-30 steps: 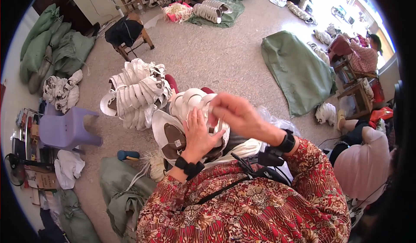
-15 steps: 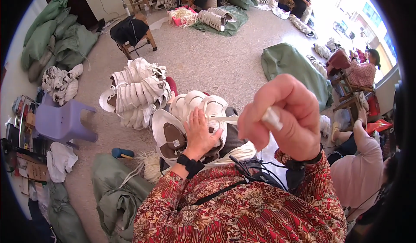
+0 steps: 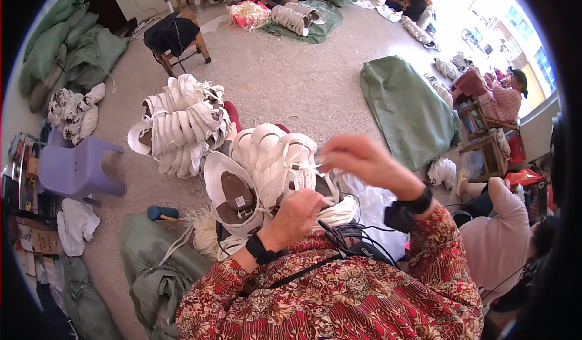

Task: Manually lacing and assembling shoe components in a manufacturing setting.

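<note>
White shoes [image 3: 267,152] stand packed together in my lap, and white shoelaces [image 3: 298,161] run across the front one. My left hand [image 3: 297,215] is closed at the near end of that shoe; whatever its fingers pinch is hidden. Just right of the laces, my right hand [image 3: 370,161] is raised with bent fingers, smeared by motion, so its grip is unclear. A single white shoe with a brown insole [image 3: 236,194] lies left of my left hand, opening upward. Beneath my hands is a bundle of pale laces [image 3: 339,212].
A stack of white shoes [image 3: 185,121] stands ahead on the left. Beyond it are a purple plastic chair [image 3: 79,167] and green sacks [image 3: 91,55]. A blue-handled tool [image 3: 162,213] lies on the floor. Another green sack [image 3: 406,109] lies ahead right; a person in pink [image 3: 500,237] sits nearby.
My right hand has come down from close to the camera, where it pulled a white shoelace, to the shoe's side. My left hand, formerly spread on the shoe, has closed and moved nearer me.
</note>
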`<state>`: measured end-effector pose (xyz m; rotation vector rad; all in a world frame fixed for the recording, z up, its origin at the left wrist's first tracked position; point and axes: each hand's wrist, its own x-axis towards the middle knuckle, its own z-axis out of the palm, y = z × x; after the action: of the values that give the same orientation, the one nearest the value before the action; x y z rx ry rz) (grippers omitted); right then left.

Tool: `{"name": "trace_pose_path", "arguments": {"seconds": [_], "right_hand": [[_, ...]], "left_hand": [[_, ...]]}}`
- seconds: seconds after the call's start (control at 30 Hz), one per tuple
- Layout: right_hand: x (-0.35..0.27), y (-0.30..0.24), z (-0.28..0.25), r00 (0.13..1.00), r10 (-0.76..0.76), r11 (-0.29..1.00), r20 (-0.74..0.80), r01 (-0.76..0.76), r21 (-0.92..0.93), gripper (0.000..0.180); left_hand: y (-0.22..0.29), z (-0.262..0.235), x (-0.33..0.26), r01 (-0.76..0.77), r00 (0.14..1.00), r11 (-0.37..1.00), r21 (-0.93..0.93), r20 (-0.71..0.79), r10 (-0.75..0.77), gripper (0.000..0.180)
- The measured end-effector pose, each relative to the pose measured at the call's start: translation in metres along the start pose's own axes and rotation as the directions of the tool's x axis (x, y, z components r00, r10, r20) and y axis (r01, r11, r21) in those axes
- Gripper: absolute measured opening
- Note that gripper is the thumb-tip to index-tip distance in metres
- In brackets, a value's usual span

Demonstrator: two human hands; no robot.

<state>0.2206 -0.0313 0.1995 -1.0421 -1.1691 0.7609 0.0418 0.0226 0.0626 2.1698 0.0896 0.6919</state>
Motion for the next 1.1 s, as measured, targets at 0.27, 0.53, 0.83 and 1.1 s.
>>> {"name": "trace_pose_path", "arguments": {"seconds": [0.27, 0.53, 0.83, 1.1], "right_hand": [[0.002, 0.105, 0.022, 0.977, 0.156, 0.752, 0.146, -0.022, -0.659, 0.014], [0.004, 0.162, 0.025, 0.963, 0.131, 0.372, 0.236, 0.172, -0.912, 0.017], [0.007, 0.166, -0.023, 0.989, -0.122, 0.495, -0.081, -0.010, -0.869, 0.027], [-0.002, 0.191, -0.020, 0.953, 0.299, 0.732, -0.053, -0.265, -0.628, 0.040]], "left_hand": [[-0.017, 0.003, -0.012, 0.002, 1.000, 1.000, 0.013, 0.005, -0.002, 0.007], [-0.026, 0.006, -0.013, -0.018, 1.000, 1.000, 0.013, 0.023, 0.018, 0.007], [-0.011, -0.020, 0.002, 0.429, 0.904, 0.820, -0.379, 0.186, -0.386, 0.025], [0.027, -0.055, 0.011, 0.654, 0.743, 0.419, -0.629, 0.637, -0.203, 0.031]]}}
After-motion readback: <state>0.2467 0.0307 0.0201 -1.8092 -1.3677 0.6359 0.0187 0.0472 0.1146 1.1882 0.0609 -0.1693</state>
